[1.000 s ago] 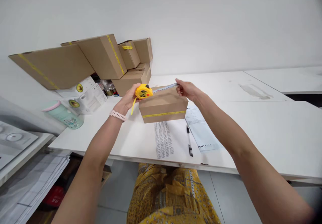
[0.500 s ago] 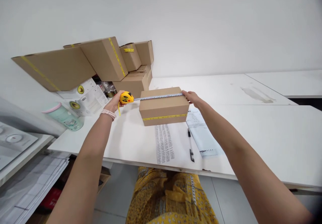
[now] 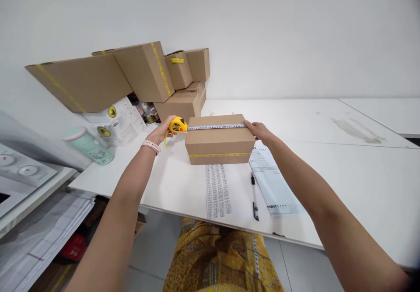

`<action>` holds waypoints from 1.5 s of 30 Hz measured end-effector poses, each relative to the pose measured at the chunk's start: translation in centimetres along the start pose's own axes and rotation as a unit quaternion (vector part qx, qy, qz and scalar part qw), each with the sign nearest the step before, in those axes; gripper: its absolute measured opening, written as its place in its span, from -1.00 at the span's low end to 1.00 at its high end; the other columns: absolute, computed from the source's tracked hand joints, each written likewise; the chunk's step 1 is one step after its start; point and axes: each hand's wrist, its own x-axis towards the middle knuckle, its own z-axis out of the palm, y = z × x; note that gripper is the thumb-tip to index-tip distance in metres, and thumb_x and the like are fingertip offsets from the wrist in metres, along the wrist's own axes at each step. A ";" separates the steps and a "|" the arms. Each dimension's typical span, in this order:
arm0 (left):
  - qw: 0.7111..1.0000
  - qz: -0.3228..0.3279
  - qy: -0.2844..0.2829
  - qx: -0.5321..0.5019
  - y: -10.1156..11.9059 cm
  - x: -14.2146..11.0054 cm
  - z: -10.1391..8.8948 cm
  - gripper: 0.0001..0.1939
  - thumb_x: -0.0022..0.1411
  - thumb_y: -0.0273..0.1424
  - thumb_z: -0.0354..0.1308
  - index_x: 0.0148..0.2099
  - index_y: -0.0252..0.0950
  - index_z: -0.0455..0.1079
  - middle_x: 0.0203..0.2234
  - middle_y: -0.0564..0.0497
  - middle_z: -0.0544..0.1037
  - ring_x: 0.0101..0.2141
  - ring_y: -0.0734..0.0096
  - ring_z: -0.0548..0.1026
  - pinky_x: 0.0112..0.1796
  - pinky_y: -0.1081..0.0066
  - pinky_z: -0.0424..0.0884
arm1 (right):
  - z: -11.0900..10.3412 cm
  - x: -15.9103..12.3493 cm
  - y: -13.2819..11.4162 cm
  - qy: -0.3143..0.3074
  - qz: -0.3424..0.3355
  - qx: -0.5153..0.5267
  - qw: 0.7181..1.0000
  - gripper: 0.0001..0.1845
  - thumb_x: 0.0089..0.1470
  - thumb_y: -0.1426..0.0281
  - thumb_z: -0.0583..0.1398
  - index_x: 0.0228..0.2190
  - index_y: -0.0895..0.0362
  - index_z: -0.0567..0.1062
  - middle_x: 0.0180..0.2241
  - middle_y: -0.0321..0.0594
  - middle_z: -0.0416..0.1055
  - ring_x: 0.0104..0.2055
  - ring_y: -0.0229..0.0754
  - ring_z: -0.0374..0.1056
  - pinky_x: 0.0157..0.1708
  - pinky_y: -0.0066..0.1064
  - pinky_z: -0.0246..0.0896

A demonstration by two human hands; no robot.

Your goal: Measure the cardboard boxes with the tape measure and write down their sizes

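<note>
A closed cardboard box (image 3: 219, 146) with a yellow strip along its lower front sits on the white table. My left hand (image 3: 166, 129) grips a yellow tape measure (image 3: 178, 125) close to the box's left end, its wrist strap hanging down. The silver blade (image 3: 216, 127) is drawn out across the top of the box. At the right end, my right hand (image 3: 259, 131) pinches the blade's tip against the box edge; the fingertips are partly hidden there.
Cardboard boxes (image 3: 138, 71) are stacked at the back left against the wall. A mint tumbler (image 3: 90, 145) stands left. A printed sheet (image 3: 218, 191), a pen (image 3: 254, 198) and a bluish printed packet (image 3: 275, 182) lie in front on the table (image 3: 354, 187).
The tape measure's case has come in against the box's left edge, so less blade hangs beyond it. The whole view has shifted slightly. My right hand stays at the box's right end.
</note>
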 end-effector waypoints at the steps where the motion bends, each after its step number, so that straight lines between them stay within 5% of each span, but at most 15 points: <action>1: 1.000 -0.002 0.001 0.002 0.0 0.0 0.0 -0.64 0.26 -0.07 0.11 -0.28 -0.30 0.41 -0.54 0.01 0.51 -0.67 0.52 0.38 -0.66 0.56 0.23 | 0.0 0.0 -0.1 0.001 -0.003 -0.005 1.000 -0.52 0.23 -0.05 0.14 -0.30 0.14 0.42 -0.04 0.08 0.53 -0.16 -0.05 0.46 -0.37 -0.33 0.32; 9: 1.000 0.009 0.016 0.015 0.7 -0.1 0.4 -0.62 0.26 -0.08 0.14 -0.29 -0.33 0.42 -0.57 0.01 0.51 -0.70 0.52 0.35 -0.67 0.56 0.20 | 0.1 0.0 -1.8 0.084 -0.035 -0.221 0.971 -0.57 0.28 0.08 0.09 -0.51 0.08 0.38 -0.31 -0.01 0.52 -0.22 0.00 0.42 -0.25 -0.24 0.23; 12: 0.999 0.035 0.004 0.014 1.8 -1.7 0.3 -0.63 0.23 -0.10 0.20 -0.25 -0.36 0.46 -0.52 -0.02 0.56 -0.67 0.53 0.39 -0.65 0.56 0.23 | -0.7 0.0 -2.7 0.092 -0.041 -0.224 0.969 -0.59 0.28 0.12 0.09 -0.52 0.06 0.36 -0.35 -0.03 0.50 -0.25 -0.02 0.39 -0.24 -0.24 0.21; 14: 0.997 0.052 -0.050 0.004 1.9 -4.4 0.8 -0.61 0.19 -0.11 0.24 -0.16 -0.37 0.51 -0.41 -0.08 0.62 -0.59 0.46 0.47 -0.62 0.54 0.28 | -1.3 -0.1 -3.4 0.100 -0.067 -0.167 0.979 -0.59 0.31 0.11 0.06 -0.51 0.06 0.33 -0.37 -0.08 0.48 -0.32 -0.10 0.34 -0.27 -0.27 0.20; 16: 0.984 0.055 -0.168 -0.022 1.1 -8.5 2.2 -0.56 0.16 -0.14 0.28 -0.04 -0.37 0.52 -0.27 -0.16 0.64 -0.51 0.38 0.53 -0.61 0.51 0.31 | -1.5 -0.1 -4.3 0.104 -0.119 -0.087 0.984 -0.57 0.33 0.07 0.04 -0.48 0.06 0.31 -0.37 -0.14 0.45 -0.37 -0.16 0.28 -0.30 -0.31 0.18; 19: 0.934 0.011 -0.352 -0.067 -1.7 -15.2 6.2 -0.47 0.12 -0.12 0.33 0.03 -0.37 0.48 -0.11 -0.27 0.61 -0.45 0.35 0.56 -0.61 0.49 0.35 | -0.5 0.1 -5.8 0.059 -0.200 -0.037 0.977 -0.56 0.30 0.02 0.08 -0.47 0.07 0.34 -0.39 -0.19 0.42 -0.34 -0.18 0.24 -0.26 -0.35 0.18; 21: 0.915 -0.011 -0.385 -0.124 -3.6 -18.3 9.5 -0.42 0.07 -0.14 0.40 0.07 -0.30 0.41 -0.13 -0.23 0.59 -0.42 0.33 0.58 -0.57 0.47 0.42 | 1.0 0.7 -6.8 0.014 -0.233 -0.061 0.971 -0.56 0.29 0.03 0.10 -0.45 0.08 0.40 -0.36 -0.19 0.44 -0.27 -0.15 0.28 -0.19 -0.35 0.20; 24: 0.911 -0.021 -0.340 -0.232 -5.0 -19.1 13.8 -0.41 0.04 -0.06 0.38 0.01 -0.29 0.39 -0.18 -0.16 0.58 -0.43 0.33 0.59 -0.56 0.47 0.42 | 3.3 2.1 -7.9 0.007 -0.222 -0.128 0.967 -0.57 0.29 0.06 0.08 -0.44 0.09 0.47 -0.29 -0.14 0.50 -0.15 -0.06 0.33 -0.05 -0.27 0.23; 28: 0.909 -0.030 -0.276 -0.309 -3.9 -16.1 16.5 -0.41 0.02 0.00 0.35 -0.07 -0.33 0.39 -0.29 -0.14 0.61 -0.50 0.32 0.59 -0.57 0.45 0.37 | 5.1 3.7 -8.1 0.060 -0.175 -0.163 0.969 -0.62 0.28 0.08 0.05 -0.35 0.07 0.48 -0.21 -0.09 0.56 -0.10 -0.01 0.37 0.01 -0.19 0.24; 37: 0.919 -0.050 -0.228 -0.316 -3.2 -13.9 18.6 -0.50 0.10 -0.02 0.30 -0.09 -0.31 0.38 -0.33 -0.15 0.63 -0.54 0.32 0.58 -0.56 0.43 0.38 | 5.9 6.5 -6.1 0.060 -0.202 -0.176 0.961 -0.65 0.27 0.21 0.05 -0.07 0.00 0.55 -0.02 -0.20 0.59 -0.04 -0.10 0.45 0.01 -0.31 0.27; 45: 0.918 -0.033 -0.235 -0.319 -4.6 -15.4 18.4 -0.48 0.08 -0.02 0.35 -0.08 -0.29 0.41 -0.29 -0.13 0.60 -0.49 0.33 0.59 -0.56 0.43 0.40 | 6.3 7.0 -6.0 0.057 -0.185 -0.235 0.953 -0.75 0.20 0.29 0.12 -0.25 0.03 0.61 -0.12 -0.14 0.62 -0.01 0.02 0.46 0.13 -0.15 0.19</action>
